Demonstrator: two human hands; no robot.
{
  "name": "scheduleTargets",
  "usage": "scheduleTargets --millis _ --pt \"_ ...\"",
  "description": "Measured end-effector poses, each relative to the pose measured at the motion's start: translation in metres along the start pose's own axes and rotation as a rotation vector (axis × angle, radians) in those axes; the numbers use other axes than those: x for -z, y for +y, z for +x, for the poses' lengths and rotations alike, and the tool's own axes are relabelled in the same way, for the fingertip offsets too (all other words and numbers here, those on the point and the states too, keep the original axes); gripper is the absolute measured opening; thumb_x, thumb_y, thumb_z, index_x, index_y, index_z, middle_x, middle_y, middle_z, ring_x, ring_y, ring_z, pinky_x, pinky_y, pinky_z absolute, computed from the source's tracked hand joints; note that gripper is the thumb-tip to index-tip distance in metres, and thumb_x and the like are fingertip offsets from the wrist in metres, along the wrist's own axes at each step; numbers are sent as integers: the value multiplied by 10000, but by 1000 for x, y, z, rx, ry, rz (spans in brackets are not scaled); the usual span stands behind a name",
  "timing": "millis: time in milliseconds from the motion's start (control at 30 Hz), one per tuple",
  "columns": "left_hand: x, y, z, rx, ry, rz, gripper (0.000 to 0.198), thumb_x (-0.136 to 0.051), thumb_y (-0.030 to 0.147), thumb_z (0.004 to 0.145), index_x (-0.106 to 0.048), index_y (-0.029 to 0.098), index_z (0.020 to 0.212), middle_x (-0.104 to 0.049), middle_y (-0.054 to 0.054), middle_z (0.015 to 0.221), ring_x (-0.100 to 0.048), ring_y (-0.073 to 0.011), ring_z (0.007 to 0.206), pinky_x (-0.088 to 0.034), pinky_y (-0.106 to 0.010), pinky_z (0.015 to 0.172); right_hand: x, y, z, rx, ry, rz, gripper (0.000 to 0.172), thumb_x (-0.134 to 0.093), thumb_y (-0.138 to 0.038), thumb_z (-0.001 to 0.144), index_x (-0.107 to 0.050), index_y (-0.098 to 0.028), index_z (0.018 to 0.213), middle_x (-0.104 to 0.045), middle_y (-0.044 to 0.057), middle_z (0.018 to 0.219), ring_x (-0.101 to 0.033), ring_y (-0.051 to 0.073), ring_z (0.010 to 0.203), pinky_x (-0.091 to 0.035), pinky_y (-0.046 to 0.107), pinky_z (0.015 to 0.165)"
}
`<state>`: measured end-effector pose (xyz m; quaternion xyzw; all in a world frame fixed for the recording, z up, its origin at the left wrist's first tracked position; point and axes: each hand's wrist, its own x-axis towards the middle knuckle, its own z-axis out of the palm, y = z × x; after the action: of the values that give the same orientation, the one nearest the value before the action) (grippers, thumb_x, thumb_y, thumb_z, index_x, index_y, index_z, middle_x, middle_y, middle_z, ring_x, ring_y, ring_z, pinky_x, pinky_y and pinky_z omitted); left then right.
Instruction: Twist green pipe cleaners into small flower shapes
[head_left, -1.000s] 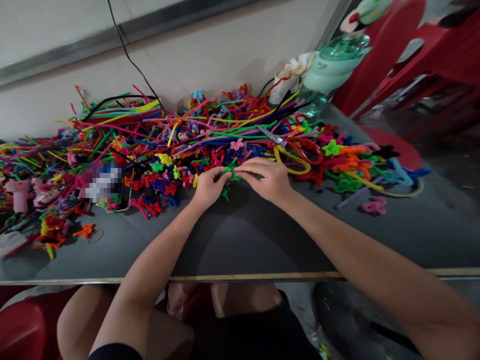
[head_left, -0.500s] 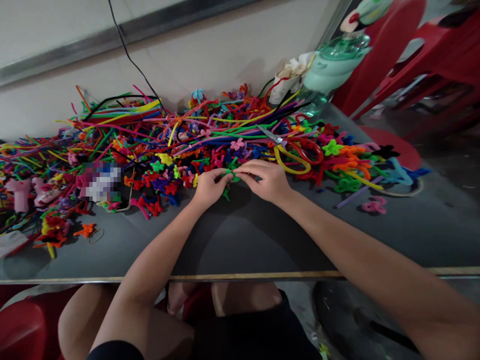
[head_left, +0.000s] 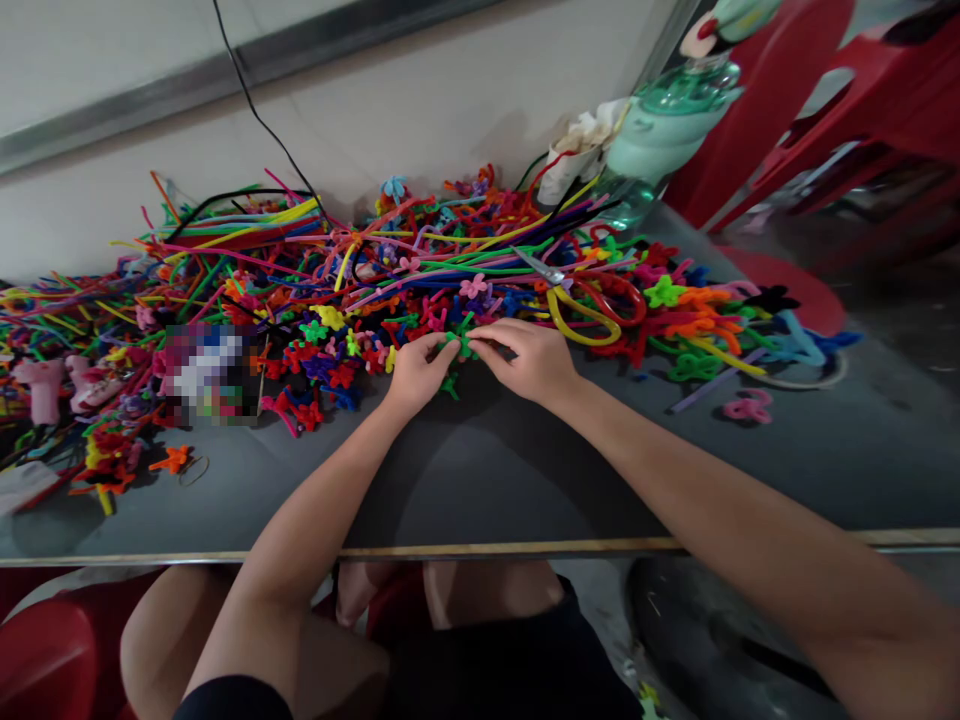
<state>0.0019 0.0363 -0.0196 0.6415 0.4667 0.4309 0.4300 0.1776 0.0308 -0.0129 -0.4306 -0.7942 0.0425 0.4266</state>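
Observation:
Between my two hands is a green pipe-cleaner flower (head_left: 464,346), held just above the table's middle. My left hand (head_left: 424,374) pinches its left side between thumb and forefinger. From the other side, my right hand (head_left: 529,360) grips it with thumb and fingertips together. The fingers cover part of the flower. Below it shows another bit of green pipe cleaner (head_left: 450,386); whether the two are joined I cannot tell. Scissors with red and yellow handles (head_left: 585,322) lie on the heap just right of my right hand.
A long heap of coloured pipe cleaners (head_left: 247,235) lines the wall. At the back right stand a green water bottle (head_left: 660,125) and a white cup (head_left: 564,172). A pink twisted piece (head_left: 748,406) lies on the dark table (head_left: 517,490). Red chairs (head_left: 885,130) stand at right.
The fingers have shifted slightly on the green flower, and a little more of it shows between them. Both hands stay in nearly the same place.

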Motion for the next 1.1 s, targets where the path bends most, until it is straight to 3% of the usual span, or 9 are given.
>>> scheduleTargets --millis 67,200,267,500,600,667,800,933,1100 --pt "-1 -1 1 30 57 -85 240 -603 381 840 -643 154 774 -641 -4 649 -489 -65 478 -385 -194 465 2 0 1 -78 -34 -20 263 -495 -347 914 -705 -190 885 -731 58 839 -664 172 716 -458 271 586" --pt "0 -1 3 72 131 -170 266 -622 421 820 -634 158 782 -654 -9 664 -500 -65 476 -396 -195 461 9 3 4 -118 -379 -65 406 -463 -402 908 -630 -203 596 -617 11 549 -544 141 506 -298 272 478" --pt "1 -1 3 83 134 -201 262 -615 419 819 -631 161 774 -664 -13 682 -502 -63 479 -400 -196 465 11 3 5 -103 -455 -74 444 -438 -415 915 -609 -203 564 -601 11 536 -529 137 505 -273 273 485" --pt "1 -2 5 71 126 -253 173 -572 327 842 -639 170 870 -690 -22 752 -537 -68 505 -397 -200 475 9 2 5 -177 -357 -162 420 -490 -420 872 -530 -192 522 -520 7 485 -445 122 456 -218 272 465" --pt "-1 -3 5 53 95 -274 199 -596 311 838 -620 186 991 -677 -9 756 -590 -83 553 -401 -199 481 7 2 5 -212 -271 60 265 -571 -423 832 -635 -188 728 -553 -13 535 -463 108 457 -292 253 459" --pt "-2 -3 4 66 54 -270 216 -610 319 841 -605 192 1016 -657 3 718 -589 -88 536 -387 -200 456 5 2 5 -231 -271 279 263 -596 -432 824 -654 -181 875 -610 -6 611 -517 110 491 -370 242 475" --pt "-4 -4 3 130 16 -227 189 -632 322 838 -611 185 968 -598 29 608 -550 -88 472 -373 -207 431 -1 2 3 -286 -207 474 265 -604 -432 831 -653 -172 847 -668 26 681 -610 142 590 -475 265 559" --pt "-3 -4 2 108 35 -203 181 -660 341 812 -630 182 893 -613 25 641 -551 -82 499 -443 -222 497 -5 5 2 -349 -78 480 248 -643 -414 802 -674 -176 862 -692 38 720 -614 147 592 -481 272 540" --pt "-2 1 -1 44 13 -132 203 -644 373 807 -660 176 853 -637 9 674 -547 -80 540 -466 -219 536 -2 5 2 -337 -43 437 194 -639 -359 793 -686 -175 833 -679 29 689 -595 138 577 -475 271 540"
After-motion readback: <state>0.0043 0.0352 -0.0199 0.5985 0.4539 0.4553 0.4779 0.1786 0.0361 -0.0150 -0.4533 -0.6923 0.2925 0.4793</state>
